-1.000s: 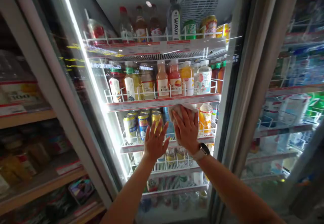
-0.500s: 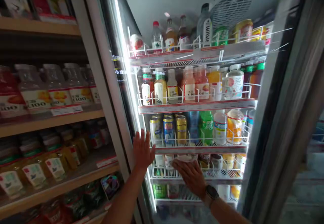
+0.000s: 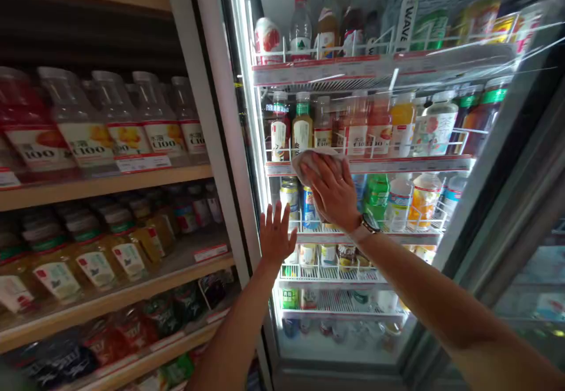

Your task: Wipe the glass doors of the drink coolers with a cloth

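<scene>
A pale cloth (image 3: 304, 158) lies flat under my right hand (image 3: 329, 188), which presses it against the glass of a drinks fridge, in front of the second shelf down. Several fingers are spread over the cloth, and its edge shows past the fingertips. A watch is on that wrist. My left hand (image 3: 276, 235) rests with fingers apart by the left edge of the glass, near the lit strip (image 3: 263, 173), holding nothing. Behind the glass are cans (image 3: 289, 196) and a green bottle (image 3: 377, 196).
The fridge's right frame (image 3: 494, 196) stands to the right. On the left, wooden shelves (image 3: 110, 188) carry several juice bottles (image 3: 83, 126) and bagged snacks (image 3: 136, 326) lower down. Upright bottles and cans fill the fridge's wire shelves.
My right hand has moved up the glass with the cloth, from the lower shelves to the second shelf. My left hand stays by the glass edge. The view has tilted down and shifted left.
</scene>
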A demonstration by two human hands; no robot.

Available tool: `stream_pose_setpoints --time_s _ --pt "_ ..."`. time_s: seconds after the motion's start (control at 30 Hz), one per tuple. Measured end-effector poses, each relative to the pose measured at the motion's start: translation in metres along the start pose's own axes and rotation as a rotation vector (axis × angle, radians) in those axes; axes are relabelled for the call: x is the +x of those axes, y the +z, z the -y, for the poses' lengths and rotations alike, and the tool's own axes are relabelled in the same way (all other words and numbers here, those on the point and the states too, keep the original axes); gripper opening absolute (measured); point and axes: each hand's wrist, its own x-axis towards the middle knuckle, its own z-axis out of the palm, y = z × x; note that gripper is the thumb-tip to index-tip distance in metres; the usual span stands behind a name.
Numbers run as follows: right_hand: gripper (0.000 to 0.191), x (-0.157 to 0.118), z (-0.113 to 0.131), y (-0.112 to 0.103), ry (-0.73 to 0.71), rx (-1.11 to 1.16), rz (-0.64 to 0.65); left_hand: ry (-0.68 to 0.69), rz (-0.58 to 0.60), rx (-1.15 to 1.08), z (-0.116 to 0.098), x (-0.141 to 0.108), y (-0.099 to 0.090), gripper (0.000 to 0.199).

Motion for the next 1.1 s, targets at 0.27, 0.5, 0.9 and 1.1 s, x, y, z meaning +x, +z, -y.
stream_pose_setpoints --time_s 0.27,0.5,0.9,1.1 --pt "0.057 -0.052 0.036 0.019 -0.041 -0.054 -0.023 0.036 0.031 -0.102 0.005 -0.002 -0.01 0.064" --pt "0.05 -0.149 0.075 0.045 -0.091 0.064 0.098 0.051 0.042 -0.039 0.014 -0.019 -0.004 0.067" --pt "0.044 -0.151 0.062 0.025 -0.17 0.144 0.209 0.021 0.086 0.019 0.01 -0.022 -0.001 0.064" --pt "0.055 -0.037 0.02 0.007 0.013 0.08 0.031 0.019 0.037 0.007 0.011 -0.02 -0.002 0.061"
